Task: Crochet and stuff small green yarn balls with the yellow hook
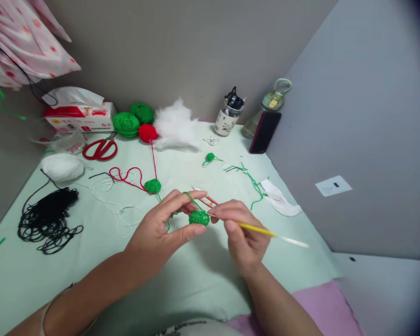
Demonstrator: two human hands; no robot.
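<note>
My left hand [164, 228] pinches a small round green crochet piece [199, 218] between thumb and fingers, with green yarn running over the index finger. My right hand [245, 233] is closed on a crochet hook [257, 228] with a yellow grip, and its tip reaches the edge of the piece. Just behind the hands lies a pair of small orange-handled scissors [209, 200], partly covered by the fingers. A small green yarn ball [152, 186] sits beyond my left hand, a strand trailing from it toward that hand.
Black yarn [52, 219], a white yarn ball [62, 167] and red-handled scissors [100, 149] lie at left. Along the back stand a tissue box [80, 122], green yarn balls [126, 124], a red ball [148, 133], white stuffing [177, 126], a pen jar [227, 119], a bottle [254, 123] and a phone [265, 132]. Green scraps [254, 182] lie right.
</note>
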